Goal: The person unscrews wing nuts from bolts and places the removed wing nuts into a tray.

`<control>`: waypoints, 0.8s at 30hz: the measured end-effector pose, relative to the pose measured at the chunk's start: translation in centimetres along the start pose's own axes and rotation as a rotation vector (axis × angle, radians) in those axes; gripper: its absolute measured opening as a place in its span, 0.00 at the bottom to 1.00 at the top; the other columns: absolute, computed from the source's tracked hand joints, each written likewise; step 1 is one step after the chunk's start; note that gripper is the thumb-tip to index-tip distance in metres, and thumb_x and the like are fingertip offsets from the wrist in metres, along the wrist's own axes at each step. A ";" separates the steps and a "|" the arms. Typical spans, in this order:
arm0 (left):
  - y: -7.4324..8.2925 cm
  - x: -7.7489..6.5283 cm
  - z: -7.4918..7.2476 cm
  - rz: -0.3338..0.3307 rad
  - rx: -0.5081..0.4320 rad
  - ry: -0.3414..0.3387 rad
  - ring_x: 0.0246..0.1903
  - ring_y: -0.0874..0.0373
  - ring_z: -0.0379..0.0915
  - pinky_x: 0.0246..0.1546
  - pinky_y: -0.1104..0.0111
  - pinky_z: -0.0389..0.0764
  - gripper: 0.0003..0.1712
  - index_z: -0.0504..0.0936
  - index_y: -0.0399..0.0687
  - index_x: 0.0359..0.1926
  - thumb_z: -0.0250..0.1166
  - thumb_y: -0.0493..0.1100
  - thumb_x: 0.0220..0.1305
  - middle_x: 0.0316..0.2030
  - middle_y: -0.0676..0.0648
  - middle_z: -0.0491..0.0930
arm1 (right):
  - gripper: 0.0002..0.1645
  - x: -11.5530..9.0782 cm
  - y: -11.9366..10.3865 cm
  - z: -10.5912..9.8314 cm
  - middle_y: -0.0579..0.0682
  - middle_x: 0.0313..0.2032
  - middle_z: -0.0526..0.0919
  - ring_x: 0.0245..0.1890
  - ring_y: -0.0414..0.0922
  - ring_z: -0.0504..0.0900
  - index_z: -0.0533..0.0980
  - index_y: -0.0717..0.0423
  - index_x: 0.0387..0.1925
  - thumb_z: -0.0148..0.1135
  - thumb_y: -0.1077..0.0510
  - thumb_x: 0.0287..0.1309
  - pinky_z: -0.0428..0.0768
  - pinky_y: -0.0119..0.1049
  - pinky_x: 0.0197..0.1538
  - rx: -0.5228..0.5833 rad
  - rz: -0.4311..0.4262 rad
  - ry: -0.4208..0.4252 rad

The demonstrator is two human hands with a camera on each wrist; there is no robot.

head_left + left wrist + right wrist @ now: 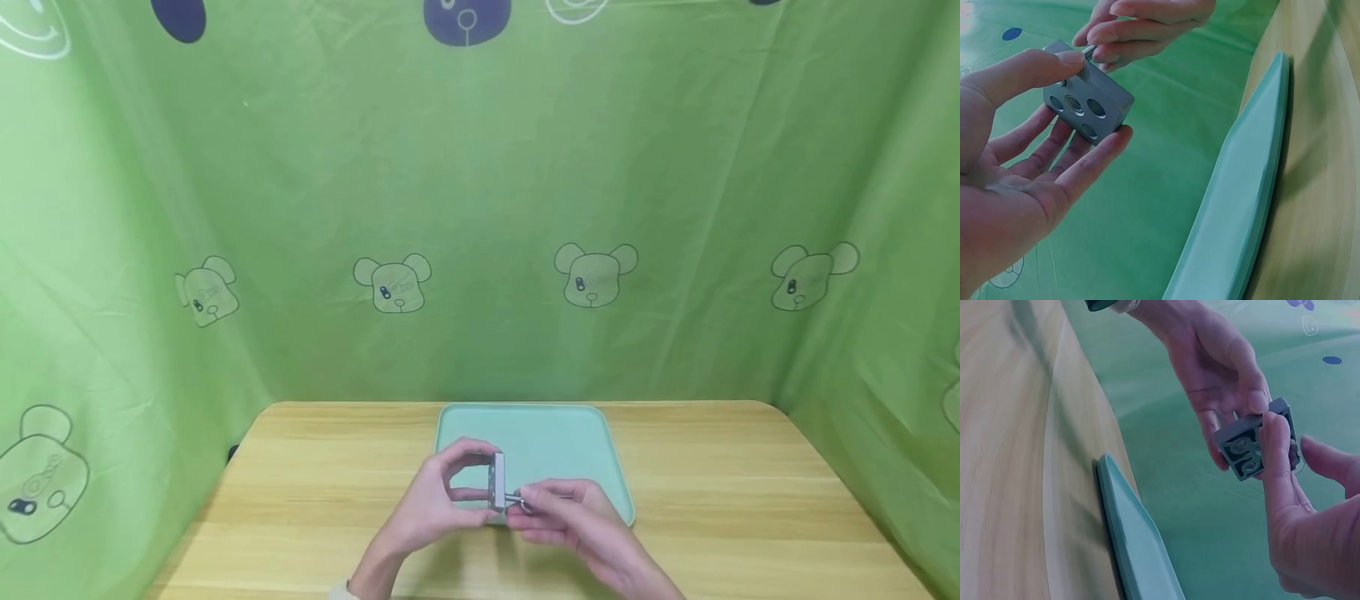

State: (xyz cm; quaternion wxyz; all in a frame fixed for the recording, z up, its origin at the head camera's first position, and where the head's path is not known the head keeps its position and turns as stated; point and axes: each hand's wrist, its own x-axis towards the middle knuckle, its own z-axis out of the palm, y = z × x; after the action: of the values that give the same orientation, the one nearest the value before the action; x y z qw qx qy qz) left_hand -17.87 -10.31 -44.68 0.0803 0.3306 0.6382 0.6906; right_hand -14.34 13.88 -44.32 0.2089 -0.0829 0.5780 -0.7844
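Note:
A grey metal block [1088, 100] with several round holes is raised above the table. My left hand [435, 496] grips it by its edges, thumb on one side and fingers on the opposite side. A metal bolt [513, 497] sticks out of the block's right face. At the bolt's outer end, my right hand [573, 525] has it between thumb and fingers. The right wrist view shows the block's recessed face [1247, 450], partly covered by a straight right finger. There the bolt [1294, 456] lies between that finger and the thumb, its end partly hidden.
Beneath and behind the hands, a pale green tray [540, 433] lies on the wooden table [337, 467]. Green curtains [480, 167] printed with bear heads surround the table at the back and both sides.

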 end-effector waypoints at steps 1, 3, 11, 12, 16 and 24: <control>0.0 0.0 0.0 -0.003 0.008 0.000 0.63 0.38 0.70 0.57 0.52 0.85 0.37 0.74 0.38 0.63 0.75 0.28 0.50 0.62 0.32 0.70 | 0.13 0.0 0.0 0.0 0.62 0.44 0.88 0.46 0.50 0.89 0.82 0.66 0.50 0.63 0.61 0.69 0.88 0.42 0.54 0.007 0.006 0.003; 0.0 0.0 0.1 -0.011 0.023 0.004 0.62 0.41 0.71 0.57 0.52 0.86 0.37 0.75 0.40 0.63 0.76 0.29 0.50 0.62 0.34 0.71 | 0.14 0.0 0.0 0.0 0.62 0.44 0.88 0.46 0.50 0.89 0.81 0.67 0.50 0.64 0.62 0.68 0.88 0.42 0.54 0.005 0.010 0.014; 0.0 0.1 0.0 -0.045 -0.017 0.012 0.64 0.38 0.70 0.56 0.52 0.86 0.38 0.74 0.33 0.63 0.76 0.27 0.49 0.63 0.32 0.70 | 0.20 -0.3 -0.1 1.0 0.66 0.43 0.87 0.44 0.55 0.89 0.79 0.76 0.51 0.69 0.63 0.64 0.89 0.47 0.50 -0.201 -0.212 0.098; 0.0 0.1 -0.1 -0.052 -0.030 0.015 0.64 0.38 0.71 0.56 0.51 0.86 0.38 0.73 0.32 0.63 0.76 0.27 0.49 0.63 0.32 0.70 | 0.19 -0.4 0.0 1.2 0.64 0.42 0.88 0.43 0.54 0.90 0.81 0.74 0.50 0.69 0.63 0.63 0.89 0.47 0.49 -0.263 -0.273 0.116; 0.1 0.0 -0.3 -0.074 -0.090 0.014 0.64 0.38 0.72 0.55 0.49 0.86 0.38 0.73 0.32 0.64 0.75 0.27 0.50 0.64 0.32 0.70 | 0.11 -0.4 0.3 1.6 0.53 0.41 0.90 0.42 0.47 0.90 0.87 0.62 0.45 0.72 0.65 0.59 0.90 0.38 0.47 -0.538 -0.605 0.168; 0.1 -0.3 -0.7 -0.085 -0.180 -0.021 0.64 0.32 0.68 0.54 0.49 0.86 0.37 0.73 0.34 0.65 0.73 0.27 0.53 0.64 0.31 0.70 | 0.09 1.2 -0.7 1.6 0.64 0.42 0.88 0.40 0.54 0.90 0.86 0.70 0.40 0.63 0.66 0.68 0.90 0.36 0.45 -1.028 -1.589 0.074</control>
State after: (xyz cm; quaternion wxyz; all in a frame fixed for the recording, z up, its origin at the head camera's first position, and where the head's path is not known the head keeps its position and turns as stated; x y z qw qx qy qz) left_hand -17.96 -11.05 -44.63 0.1457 0.3019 0.5863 0.7375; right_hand -14.94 12.15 -43.30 -0.4671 -0.5092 0.6333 -0.3486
